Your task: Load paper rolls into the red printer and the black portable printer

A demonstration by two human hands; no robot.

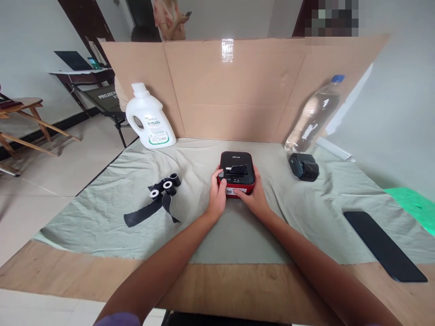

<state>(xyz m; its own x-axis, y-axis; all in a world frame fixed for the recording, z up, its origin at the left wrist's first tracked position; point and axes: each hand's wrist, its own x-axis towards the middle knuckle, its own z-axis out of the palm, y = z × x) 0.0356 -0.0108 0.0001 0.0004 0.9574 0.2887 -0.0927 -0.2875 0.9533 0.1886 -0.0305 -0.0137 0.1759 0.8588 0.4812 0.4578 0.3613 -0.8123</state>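
Observation:
A small thermal printer (237, 163), black on top with a red lower body, sits at the middle of the cloth. A short black strip (239, 169) sticks up from the slot in its lid. My left hand (217, 192) is closed around its left side, thumb at the front corner. Gripping the right side is my right hand (254, 194), its thumb on the white label at the front. To the left lie several small rolls of black paper (170, 188), with loose strips trailing toward me.
A white detergent jug (149, 117) and a tilted clear bottle (314, 115) stand before a cardboard screen (231, 99). Right of the printer are a black device (303, 166) and a dark flat phone-like slab (384, 244). A person (171, 20) stands behind the screen.

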